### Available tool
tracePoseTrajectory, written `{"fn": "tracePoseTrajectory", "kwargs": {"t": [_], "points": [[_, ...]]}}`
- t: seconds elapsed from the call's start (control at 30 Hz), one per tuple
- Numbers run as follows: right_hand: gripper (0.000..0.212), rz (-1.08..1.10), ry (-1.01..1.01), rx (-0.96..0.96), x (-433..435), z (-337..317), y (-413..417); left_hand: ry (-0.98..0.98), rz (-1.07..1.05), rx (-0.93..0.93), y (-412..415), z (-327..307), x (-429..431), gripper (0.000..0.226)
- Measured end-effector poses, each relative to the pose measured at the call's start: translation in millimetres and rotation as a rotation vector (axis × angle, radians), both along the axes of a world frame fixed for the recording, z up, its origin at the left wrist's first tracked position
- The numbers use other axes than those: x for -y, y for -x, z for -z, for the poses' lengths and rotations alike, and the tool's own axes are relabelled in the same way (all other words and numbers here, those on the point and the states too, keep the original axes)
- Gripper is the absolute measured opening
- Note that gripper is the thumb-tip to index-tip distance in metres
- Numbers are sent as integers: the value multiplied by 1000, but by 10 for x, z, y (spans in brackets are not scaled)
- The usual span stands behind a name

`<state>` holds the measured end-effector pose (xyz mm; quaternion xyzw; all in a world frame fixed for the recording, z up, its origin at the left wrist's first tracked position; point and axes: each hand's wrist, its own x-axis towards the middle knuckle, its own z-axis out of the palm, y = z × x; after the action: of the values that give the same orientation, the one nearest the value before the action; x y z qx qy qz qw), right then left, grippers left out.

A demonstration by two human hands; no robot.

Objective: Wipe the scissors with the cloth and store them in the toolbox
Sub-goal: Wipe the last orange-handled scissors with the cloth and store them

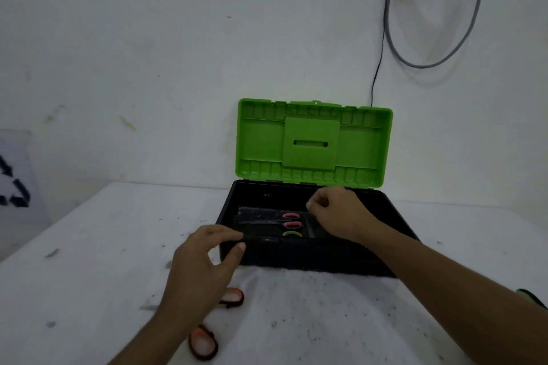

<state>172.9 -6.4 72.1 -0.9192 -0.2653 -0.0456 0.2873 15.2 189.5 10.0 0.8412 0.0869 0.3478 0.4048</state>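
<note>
The toolbox [296,261] has a black base and stands with its green lid [311,142] raised against the wall. Inside lie scissors with red handles [292,220], and a green handle loop [292,235] shows beside them. Another pair of scissors with red and black handles [203,342] lies on the table, partly hidden under my left forearm. My left hand [201,267] pinches the box's front left rim between thumb and forefinger. My right hand [338,213] hovers inside the box just right of the red handles, fingers curled, with nothing visible in it.
The box sits on a white, speckled table [89,275] close to the wall. Grey cables [430,9] hang on the wall above and to the right. A green object [532,299] peeks in at the right edge behind my right arm.
</note>
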Motion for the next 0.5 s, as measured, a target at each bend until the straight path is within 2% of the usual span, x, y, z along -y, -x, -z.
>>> {"fn": "tracePoseTrajectory", "kwargs": {"t": [0.17, 0.3, 0.4, 0.5], "points": [[20, -159, -107, 39, -187, -80, 725, -14, -57, -67, 281, 30, -172, 12], [5, -298, -61, -32, -351, 162, 1185, -15, -129, -178, 561, 162, -252, 16], [12, -353, 40, -48, -502, 486, 1377, -44, -162, -275, 746, 275, -268, 18], [30, -362, 157, -37, -625, 794, 1428, -45, -159, -367, 862, 387, -224, 20]]}}
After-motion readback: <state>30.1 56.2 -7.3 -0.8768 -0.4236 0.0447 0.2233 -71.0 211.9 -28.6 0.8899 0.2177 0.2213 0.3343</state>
